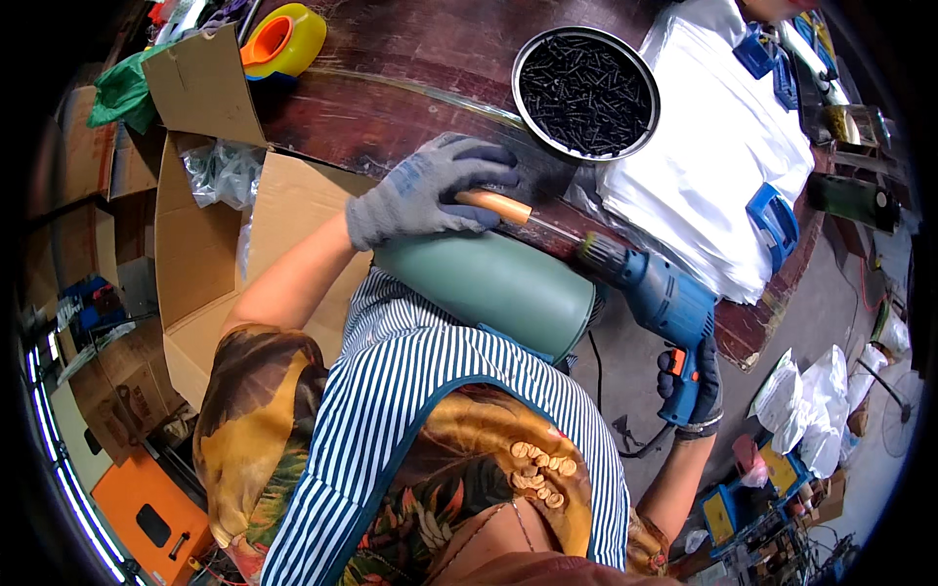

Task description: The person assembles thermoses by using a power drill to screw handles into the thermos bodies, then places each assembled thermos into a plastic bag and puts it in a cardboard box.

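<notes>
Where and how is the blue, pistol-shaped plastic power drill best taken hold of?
The drill is probably best held by its narrow, slanting pistol grip, from the right: the orange trigger faces left, and the dark chuck lies at the far end.

Fairly bright light is falling across the middle; light strips [43, 415] are glowing between eight and nine o'clock. The green cylinder [489, 283] is catching soft sheen, white sheeting [699, 146] is glaring at two o'clock, and fisheye distortion is bending edges toward the blackening rim.
</notes>
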`<control>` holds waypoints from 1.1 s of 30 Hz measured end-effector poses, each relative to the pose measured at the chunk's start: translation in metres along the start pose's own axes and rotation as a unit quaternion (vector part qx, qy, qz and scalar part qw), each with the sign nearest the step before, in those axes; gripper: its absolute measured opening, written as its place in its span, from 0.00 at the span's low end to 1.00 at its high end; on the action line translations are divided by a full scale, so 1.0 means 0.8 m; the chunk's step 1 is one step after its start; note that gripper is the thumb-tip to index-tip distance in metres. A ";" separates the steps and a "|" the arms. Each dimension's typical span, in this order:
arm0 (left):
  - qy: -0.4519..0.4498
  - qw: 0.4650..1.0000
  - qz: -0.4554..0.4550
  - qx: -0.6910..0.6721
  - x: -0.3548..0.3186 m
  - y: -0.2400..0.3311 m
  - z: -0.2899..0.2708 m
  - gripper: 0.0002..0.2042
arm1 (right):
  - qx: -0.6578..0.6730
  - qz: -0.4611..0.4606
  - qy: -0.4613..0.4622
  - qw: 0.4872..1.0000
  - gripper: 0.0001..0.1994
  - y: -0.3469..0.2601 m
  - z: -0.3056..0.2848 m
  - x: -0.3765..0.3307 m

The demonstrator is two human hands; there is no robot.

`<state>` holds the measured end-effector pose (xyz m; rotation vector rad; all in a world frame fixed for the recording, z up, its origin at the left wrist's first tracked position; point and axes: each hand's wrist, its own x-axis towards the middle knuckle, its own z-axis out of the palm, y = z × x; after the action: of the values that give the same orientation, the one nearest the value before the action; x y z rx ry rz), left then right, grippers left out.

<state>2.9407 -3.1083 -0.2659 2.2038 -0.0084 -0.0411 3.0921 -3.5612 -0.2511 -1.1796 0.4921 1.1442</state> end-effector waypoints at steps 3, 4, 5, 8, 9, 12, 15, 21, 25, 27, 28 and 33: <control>0.083 0.903 -0.137 -0.399 0.002 -0.002 -0.009 0.24 | -0.008 0.037 -0.017 0.999 0.30 -0.012 0.016 0.011; 0.113 0.895 -0.139 -0.409 0.003 -0.002 -0.007 0.24 | -0.006 0.057 -0.019 0.998 0.31 -0.014 0.018 0.014; 0.082 0.897 -0.134 -0.413 0.000 -0.007 -0.003 0.24 | 0.023 0.079 -0.015 0.997 0.33 -0.013 0.022 0.016; 0.113 0.851 -0.161 -0.487 -0.002 -0.022 0.007 0.24 | 0.059 0.138 -0.005 0.989 0.33 -0.028 0.061 0.012; 0.107 0.856 -0.161 -0.480 -0.002 -0.024 0.006 0.24 | 0.062 0.129 -0.008 0.990 0.33 -0.029 0.054 0.014; 0.101 0.871 -0.140 -0.460 -0.001 -0.027 0.006 0.24 | 0.048 0.112 -0.016 0.992 0.33 -0.029 0.031 0.015; 0.106 0.862 -0.145 -0.474 -0.001 -0.028 0.011 0.23 | 0.016 0.103 0.000 0.995 0.35 -0.030 0.029 0.020; 0.103 0.937 -0.156 -0.297 0.004 -0.029 0.014 0.18 | -0.091 0.024 -0.110 0.989 0.39 -0.007 0.011 0.056; 0.116 0.986 -0.053 0.106 0.007 0.009 0.018 0.21 | -0.199 -0.061 -0.120 0.971 0.36 -0.015 -0.017 0.063; 0.055 0.964 0.008 0.260 -0.012 0.034 0.022 0.26 | -0.240 -0.131 -0.075 0.959 0.36 -0.013 -0.043 0.054; 0.032 0.970 -0.014 0.241 -0.023 0.045 0.024 0.26 | -0.227 -0.135 -0.054 0.963 0.29 -0.023 -0.050 0.047; -0.051 0.970 -0.146 0.187 -0.058 0.084 0.029 0.18 | -0.392 -0.297 0.113 0.863 0.25 -0.075 -0.147 0.031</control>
<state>2.8940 -3.1655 -0.2244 2.5606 0.2726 -0.3429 3.1835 -3.6527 -0.2865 -2.0124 -0.2204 0.6503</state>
